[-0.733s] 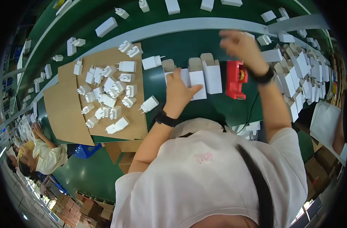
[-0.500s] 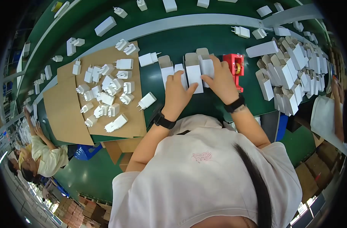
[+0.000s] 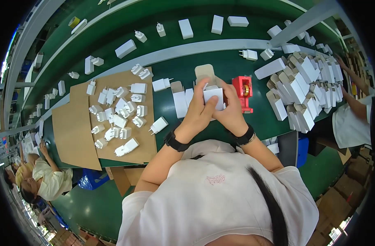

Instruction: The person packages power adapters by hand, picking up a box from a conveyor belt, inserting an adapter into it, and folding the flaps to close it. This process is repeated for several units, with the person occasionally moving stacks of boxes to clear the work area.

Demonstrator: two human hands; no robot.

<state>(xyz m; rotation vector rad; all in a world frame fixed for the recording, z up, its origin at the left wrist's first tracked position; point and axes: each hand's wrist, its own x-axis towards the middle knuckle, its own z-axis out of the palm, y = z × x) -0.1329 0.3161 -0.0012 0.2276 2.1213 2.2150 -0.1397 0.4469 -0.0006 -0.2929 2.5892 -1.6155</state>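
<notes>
Box (image 3: 214,97), small and white with its brown flap (image 3: 205,73) standing open at the top, sits between both hands above the middle of the green counter (image 3: 171,110), close to its near edge. Left hand (image 3: 197,112) is closed around the box's left side, thumb laid across the front face. Right hand (image 3: 230,110) is closed on the right side and back of the same box, fingers curled behind it. Each wrist carries a dark band.

Just left of the hands, another open box (image 3: 180,102) stands on the counter, touching or nearly touching the left hand. Just right of the right hand stands a red tape dispenser (image 3: 243,92). Further left, a cardboard sheet (image 3: 72,131) lies over the near edge, strewn with white chargers (image 3: 117,119); one charger (image 3: 158,125) lies at the sheet's right rim. Toward the right end of the counter a heap of folded white boxes (image 3: 302,94) is stacked. Beyond a grey rail (image 3: 187,49) more white boxes and chargers lie scattered along the far side. Another person (image 3: 48,182) sits past the left end, and a second one's arm (image 3: 353,82) reaches in at the right end.
</notes>
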